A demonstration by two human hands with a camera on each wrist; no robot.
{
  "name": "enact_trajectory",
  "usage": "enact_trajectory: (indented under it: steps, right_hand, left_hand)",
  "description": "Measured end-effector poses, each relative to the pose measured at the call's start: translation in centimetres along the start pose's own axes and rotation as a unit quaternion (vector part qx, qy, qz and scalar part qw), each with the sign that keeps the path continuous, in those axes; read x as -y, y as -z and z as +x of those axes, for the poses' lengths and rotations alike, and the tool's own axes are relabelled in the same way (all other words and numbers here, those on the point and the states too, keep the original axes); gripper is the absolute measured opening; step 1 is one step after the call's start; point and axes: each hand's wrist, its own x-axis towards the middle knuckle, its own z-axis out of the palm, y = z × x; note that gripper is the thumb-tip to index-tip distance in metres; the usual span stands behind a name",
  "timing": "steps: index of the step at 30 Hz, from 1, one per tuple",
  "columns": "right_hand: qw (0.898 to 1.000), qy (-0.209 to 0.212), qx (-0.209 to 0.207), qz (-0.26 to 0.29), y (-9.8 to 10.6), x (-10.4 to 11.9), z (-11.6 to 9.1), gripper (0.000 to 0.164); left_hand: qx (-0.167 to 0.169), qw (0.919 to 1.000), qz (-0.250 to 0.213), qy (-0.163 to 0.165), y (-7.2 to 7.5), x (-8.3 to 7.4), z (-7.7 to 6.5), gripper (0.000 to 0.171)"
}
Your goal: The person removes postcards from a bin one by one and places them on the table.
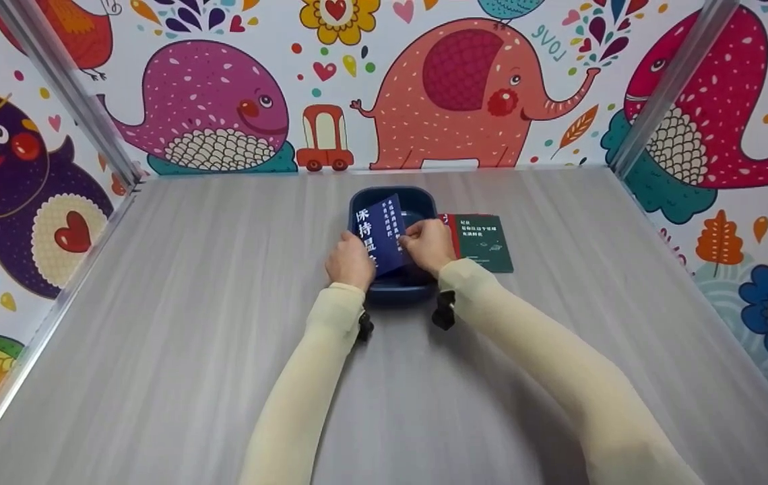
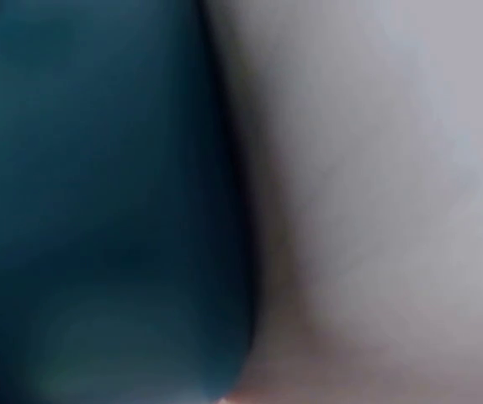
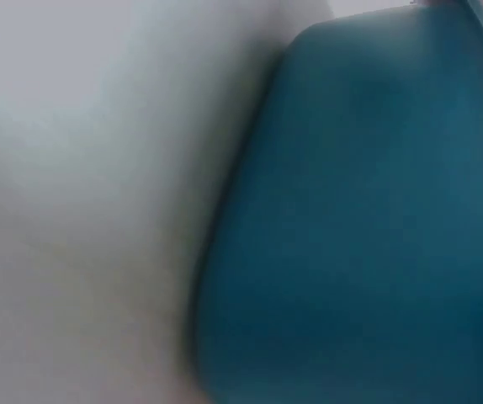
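Note:
A deep blue plastic bin [image 1: 403, 294] stands on the table in the head view. Over its opening lies a tilted dark blue card [image 1: 381, 236] with white printed characters. My right hand [image 1: 430, 246] pinches the card's right edge between thumb and fingers. At the bin's left rim my left hand [image 1: 350, 261] grips with curled fingers, right beside the card's left edge. Both wrist views are blurred and show mostly the bin's outer wall, [image 2: 98, 202] in the left one; neither shows the fingers' hold.
Right of the bin lies a dark green card [image 1: 485, 242] with white print, a red card edge [image 1: 453, 236] showing at its left. The grey wood-grain table [image 1: 222, 323] is bounded by printed walls with cartoon animals [image 1: 465, 101] and metal corner posts [image 1: 667, 94].

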Motion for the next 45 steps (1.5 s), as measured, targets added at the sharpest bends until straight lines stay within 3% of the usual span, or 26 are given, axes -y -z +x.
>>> enact_trajectory:
  steps: [4,11,25,33,40,45]
  right_hand:
    - [1.0,-0.014,-0.001,0.018,0.8,-0.1,0.2,0.016]
    - [0.988,-0.114,0.006,0.102,3.3,-0.8,0.9,0.02]
    - [0.975,-0.188,-0.005,0.116,5.7,-3.4,2.0,0.021]
    - [0.962,-0.229,0.034,0.143,6.4,-4.9,2.0,0.028]
    - [0.945,-0.254,0.041,0.204,7.0,-6.2,2.0,0.035]
    - [0.942,-0.284,0.031,0.174,7.6,-7.1,2.0,0.039]
  left_hand:
    - [-0.003,1.0,0.002,-0.003,0.0,0.1,0.0,0.038]
    - [-0.015,0.9998,0.006,-0.014,0.1,0.1,0.1,0.041]
    - [-0.006,0.9999,0.008,0.0,0.1,0.1,0.2,0.044]
    - [-0.002,1.0,0.003,0.004,0.0,0.2,0.1,0.041]
    - [0.0,0.9999,0.009,0.007,0.0,0.0,-0.1,0.039]
    - [-0.005,0.9999,0.009,-0.004,0.0,-0.1,-0.1,0.043]
